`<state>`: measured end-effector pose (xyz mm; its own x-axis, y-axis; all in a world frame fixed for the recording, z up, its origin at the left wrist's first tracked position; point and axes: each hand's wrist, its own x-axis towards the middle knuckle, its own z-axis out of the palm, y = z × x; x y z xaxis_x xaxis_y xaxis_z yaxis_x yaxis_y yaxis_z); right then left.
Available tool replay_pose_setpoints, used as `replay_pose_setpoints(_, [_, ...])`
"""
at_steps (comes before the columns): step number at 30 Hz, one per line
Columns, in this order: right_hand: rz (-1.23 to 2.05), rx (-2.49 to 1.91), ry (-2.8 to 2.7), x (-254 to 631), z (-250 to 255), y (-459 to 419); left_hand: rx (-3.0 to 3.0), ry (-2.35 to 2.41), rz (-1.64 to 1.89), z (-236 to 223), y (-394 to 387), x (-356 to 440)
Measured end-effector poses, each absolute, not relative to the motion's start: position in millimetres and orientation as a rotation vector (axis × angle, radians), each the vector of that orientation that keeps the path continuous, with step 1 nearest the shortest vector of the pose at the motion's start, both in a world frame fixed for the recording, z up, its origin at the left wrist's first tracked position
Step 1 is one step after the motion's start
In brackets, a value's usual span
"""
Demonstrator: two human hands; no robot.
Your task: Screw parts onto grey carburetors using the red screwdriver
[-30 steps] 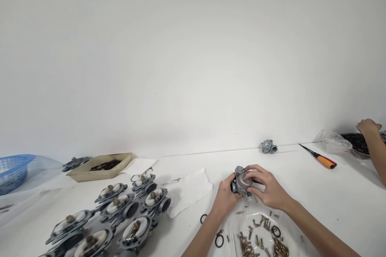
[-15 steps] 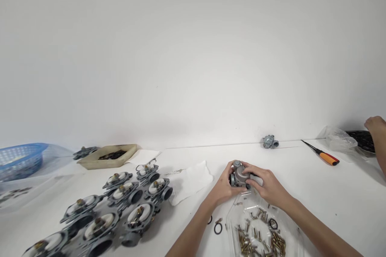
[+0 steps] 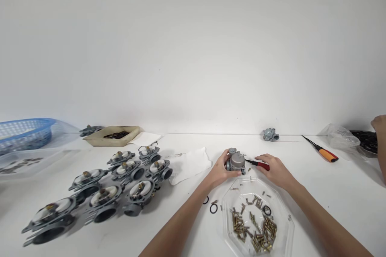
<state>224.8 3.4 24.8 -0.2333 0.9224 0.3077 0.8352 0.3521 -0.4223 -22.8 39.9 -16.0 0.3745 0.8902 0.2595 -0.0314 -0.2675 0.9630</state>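
My left hand (image 3: 220, 170) is wrapped round the left side of a grey metal carburetor (image 3: 237, 160), holding it on the table with its domed float bowl up. A screwdriver (image 3: 261, 165) with a red handle and dark shaft lies between the thumb and fingers of my right hand (image 3: 274, 170), its tip pointing at the carburetor's right side. Just below is a clear octagonal tray (image 3: 225, 225) with many small brass screws (image 3: 259, 241) and a black O-ring (image 3: 267, 210). Another O-ring (image 3: 213, 208) lies on the table left of the tray.
Open carburetors (image 3: 104, 200) stand in rows on the left. Behind them are a beige tray (image 3: 90, 141) of dark parts and a blue basket (image 3: 45, 128). Near the wall sit another carburetor (image 3: 270, 134) and an orange-handled screwdriver (image 3: 327, 154). Another person's hand (image 3: 379, 124) is at far right.
My right hand has come off the carburetor to the right, and the red-handled screwdriver now shows in its fingers. My left hand stays on the carburetor. The view has tilted slightly.
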Motion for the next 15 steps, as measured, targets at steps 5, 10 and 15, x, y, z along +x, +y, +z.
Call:
replay_pose_setpoints(5, [0.178, -1.705, -2.136, 232, 16, 10, 1.547, 0.764, 1.093, -14, 40, -22])
replay_pose_setpoints(10, [0.210, -1.598, -1.915, 251, 24, 16, 1.434, 0.897, 1.068, -14, 40, -22])
replay_pose_setpoints(15, [0.267, -1.310, -1.462, 266, 51, 8, 1.412, 0.961, 1.021, -11, 38, -21])
